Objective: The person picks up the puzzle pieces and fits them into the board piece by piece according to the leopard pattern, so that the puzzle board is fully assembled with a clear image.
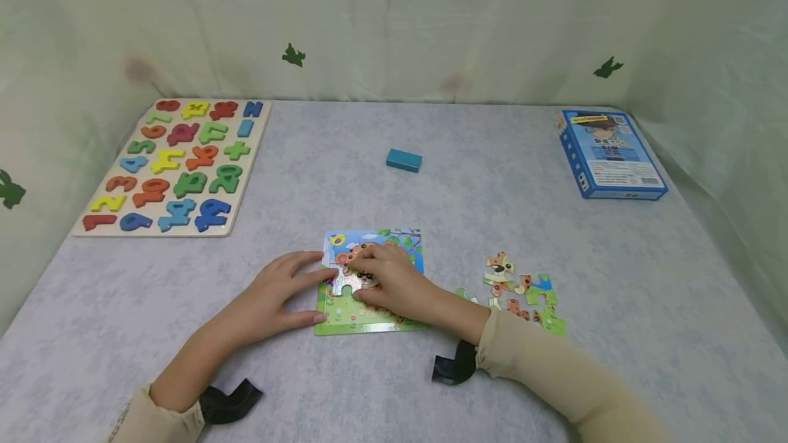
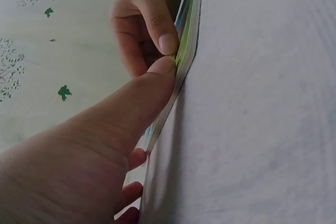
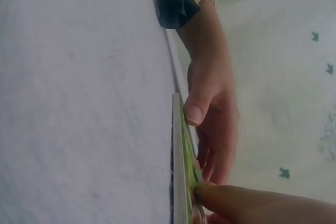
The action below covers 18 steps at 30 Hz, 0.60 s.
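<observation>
A jigsaw puzzle board (image 1: 369, 326) with a spotted animal on a green and blue ground lies flat near the middle front. My right hand (image 1: 397, 282) is over it, thumb and index finger pinching at a puzzle piece (image 1: 340, 282) with a pale, shiny face. My left hand (image 1: 271, 292) rests at the board's left edge, fingers spread and loosely bent, with fingertips on the rim. In the right wrist view my right thumb (image 3: 215, 195) is down on the board's surface. Part of the picture is hidden beneath my right hand.
Loose puzzle pieces (image 1: 542, 296) lie right of the board, some partly behind my right forearm. A wooden number board (image 1: 230, 221) is at the back left. A blue block (image 1: 403, 160) sits behind the puzzle, and a blue box (image 1: 612, 156) at the back right.
</observation>
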Tool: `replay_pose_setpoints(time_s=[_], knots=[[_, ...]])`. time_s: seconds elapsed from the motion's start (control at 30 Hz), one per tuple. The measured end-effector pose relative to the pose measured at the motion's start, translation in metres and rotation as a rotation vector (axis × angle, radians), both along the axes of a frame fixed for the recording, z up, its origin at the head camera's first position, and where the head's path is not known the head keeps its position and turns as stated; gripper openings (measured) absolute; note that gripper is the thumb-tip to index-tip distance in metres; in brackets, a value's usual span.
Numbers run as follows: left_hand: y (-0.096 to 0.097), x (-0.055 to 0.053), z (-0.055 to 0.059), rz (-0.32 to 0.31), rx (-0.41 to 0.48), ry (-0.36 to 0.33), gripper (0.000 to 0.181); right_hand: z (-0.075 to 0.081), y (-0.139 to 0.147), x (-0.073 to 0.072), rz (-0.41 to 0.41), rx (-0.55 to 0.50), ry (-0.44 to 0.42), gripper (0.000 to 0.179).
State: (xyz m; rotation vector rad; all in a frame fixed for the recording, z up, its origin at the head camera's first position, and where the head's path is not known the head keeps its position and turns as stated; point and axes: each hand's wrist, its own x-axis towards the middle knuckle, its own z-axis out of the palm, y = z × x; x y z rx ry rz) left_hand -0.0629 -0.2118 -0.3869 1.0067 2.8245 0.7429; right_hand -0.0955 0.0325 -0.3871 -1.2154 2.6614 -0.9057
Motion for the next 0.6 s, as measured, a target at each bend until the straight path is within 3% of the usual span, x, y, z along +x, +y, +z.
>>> replay_pose_setpoints(time_s=[0.33,0.6], knots=[[0.0,0.0006,0.0011,0.001,-0.001,0.002,0.058,-0.0027,0.0004,-0.0023,-0.055,-0.024,0.004,0.045],[0.0012,0.0012,0.0021,0.016,-0.026,-0.015,0.061,-0.0008,0.0024,-0.0007,-0.079,0.064,0.037,0.046]])
